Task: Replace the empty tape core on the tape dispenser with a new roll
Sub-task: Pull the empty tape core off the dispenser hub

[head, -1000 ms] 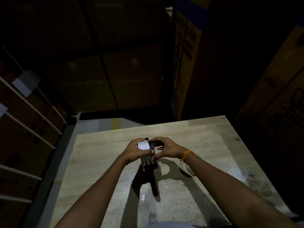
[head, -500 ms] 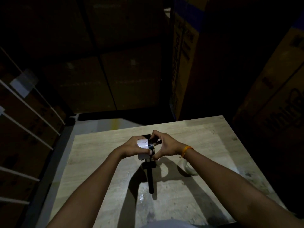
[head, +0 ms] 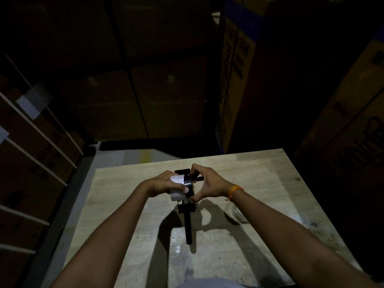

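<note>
Since a moment ago the dispenser handle points more straight toward the person. One worktop [head: 259,173] (dark cartons around), one tape dispenser [head: 188,217], one white roll [head: 177,189]. The left hand [head: 164,183] grips the roll; the right hand [head: 207,183] pinches the dispenser head.

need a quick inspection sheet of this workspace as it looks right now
surface: pale wooden table, scuffed and stained near the right edge
job's things: black tape dispenser, handle pointing toward the person; white roll at its head
clutter: clear tape roll lying flat under the right wrist
hands: left hand has its grip on the white roll; right hand pinches the dispenser head
cables: nothing seen
surroundings: dim; cardboard boxes stacked behind and at both sides
</note>
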